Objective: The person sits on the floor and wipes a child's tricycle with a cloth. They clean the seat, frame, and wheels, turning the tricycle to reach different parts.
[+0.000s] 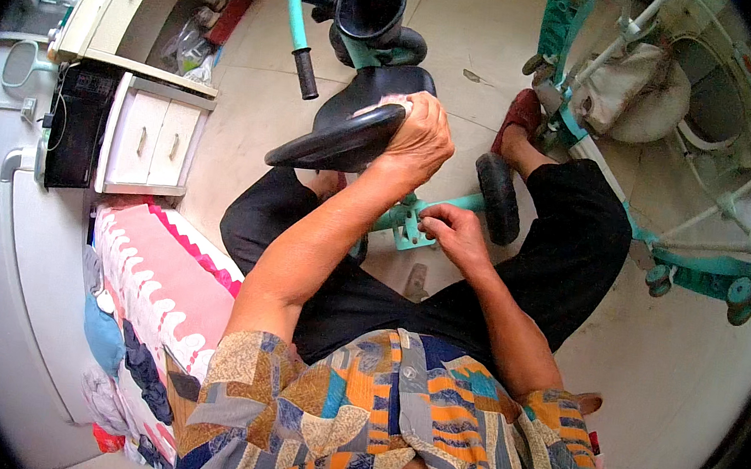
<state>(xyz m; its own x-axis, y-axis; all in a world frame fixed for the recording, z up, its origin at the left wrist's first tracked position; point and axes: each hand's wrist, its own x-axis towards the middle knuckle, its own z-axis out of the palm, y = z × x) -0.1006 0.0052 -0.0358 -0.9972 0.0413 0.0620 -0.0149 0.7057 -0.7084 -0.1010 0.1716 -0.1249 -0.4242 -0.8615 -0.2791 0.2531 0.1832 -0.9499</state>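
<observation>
A child's tricycle with a teal frame stands between my legs. My left hand (pixel 420 136) is closed round the upper right edge of its black curved seat back (pixel 329 149). A bit of pale pinkish cloth (pixel 391 104) shows beside those fingers. The black seat (pixel 368 87) lies just beyond. Lower and to the right, my right hand (pixel 456 234) has its fingers curled at the teal bracket (pixel 410 229) on the rear frame. Anything small within its pinch is hidden. A black rear wheel (pixel 496 198) is close by on the right.
A teal tube with a black grip (pixel 304 74) and a black bucket-like holder (pixel 371 2) are ahead. On the right stands a wheeled teal-and-white frame (pixel 602 167) with a cloth bag (pixel 624 87). A white cabinet (pixel 152 140) and pink patterned cover (pixel 152 271) are at left.
</observation>
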